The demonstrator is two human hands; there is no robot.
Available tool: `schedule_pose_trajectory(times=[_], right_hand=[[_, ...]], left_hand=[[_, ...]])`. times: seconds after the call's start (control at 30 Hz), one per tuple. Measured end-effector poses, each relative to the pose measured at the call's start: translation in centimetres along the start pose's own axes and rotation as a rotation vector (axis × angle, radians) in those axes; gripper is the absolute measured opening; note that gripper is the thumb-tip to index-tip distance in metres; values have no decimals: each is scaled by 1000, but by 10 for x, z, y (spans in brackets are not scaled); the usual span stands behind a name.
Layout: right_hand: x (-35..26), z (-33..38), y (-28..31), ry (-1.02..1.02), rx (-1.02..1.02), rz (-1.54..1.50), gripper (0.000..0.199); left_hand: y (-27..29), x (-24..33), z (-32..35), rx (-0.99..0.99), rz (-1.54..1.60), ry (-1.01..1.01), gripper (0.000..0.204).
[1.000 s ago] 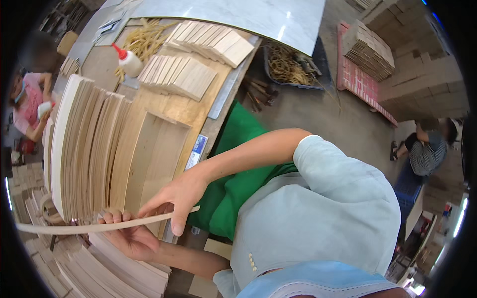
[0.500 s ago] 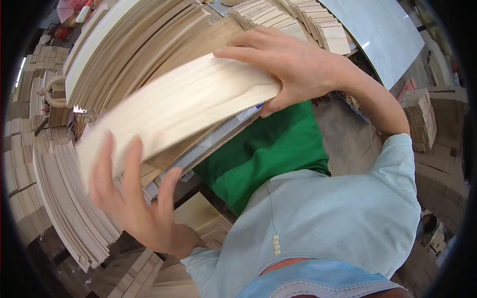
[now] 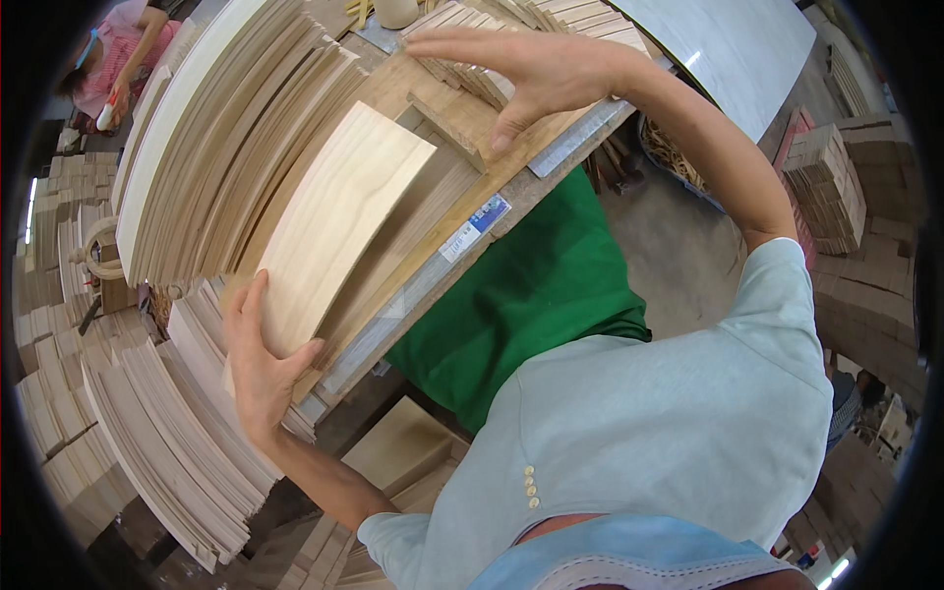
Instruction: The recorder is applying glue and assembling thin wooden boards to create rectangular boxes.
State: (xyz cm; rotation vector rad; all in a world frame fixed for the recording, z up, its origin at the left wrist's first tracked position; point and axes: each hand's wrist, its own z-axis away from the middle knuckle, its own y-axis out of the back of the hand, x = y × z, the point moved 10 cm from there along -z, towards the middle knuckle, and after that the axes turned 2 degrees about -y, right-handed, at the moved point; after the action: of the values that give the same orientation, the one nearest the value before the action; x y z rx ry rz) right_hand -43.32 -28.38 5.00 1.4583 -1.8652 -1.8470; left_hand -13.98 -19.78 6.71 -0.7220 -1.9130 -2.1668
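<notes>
Since the earlier frame the right hand (image 3: 565, 79) has been letting go of the pale wooden board (image 3: 344, 226), which is now lying lower and turned more lengthwise along the bench (image 3: 393, 87); the left hand (image 3: 261, 379), spread loose half a second ago, is now closing around the board's near end — its thumb is pressing at the right edge, its fingers are reaching along the left. The right hand is hanging wide open near the board's far end, thumb well apart from the fingers, and is holding nothing. The board is covering part of an open wooden box (image 3: 447, 130), whose end wall is showing beyond it; whether the board is resting on the box or hovering just over it, I cannot tell. A tall row of curved boards (image 3: 216, 147) is standing just to the left; small wooden slats (image 3: 462, 69) are lying partly behind the right hand; a green cloth (image 3: 531, 295) is draping below the bench edge — and a person in pink (image 3: 123, 59) is working at the upper left.
</notes>
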Motion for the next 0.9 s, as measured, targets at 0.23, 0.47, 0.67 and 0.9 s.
schedule_pose_trajectory(times=[0.23,0.47,0.67,0.9], right_hand=[[4,-2,-38,-58,-166,-169,108],[4,-3,-47,-58,-195,-138,99],[9,-5,-51,-117,-217,-171,103],[16,-3,-53,-164,-204,-164,99]], left_hand=[[-25,10,-16,-62,-25,-24,89],[-30,4,-19,-60,-44,-29,90],[-28,1,-17,-49,-14,-20,90],[-30,5,-21,-52,-28,-26,90]])
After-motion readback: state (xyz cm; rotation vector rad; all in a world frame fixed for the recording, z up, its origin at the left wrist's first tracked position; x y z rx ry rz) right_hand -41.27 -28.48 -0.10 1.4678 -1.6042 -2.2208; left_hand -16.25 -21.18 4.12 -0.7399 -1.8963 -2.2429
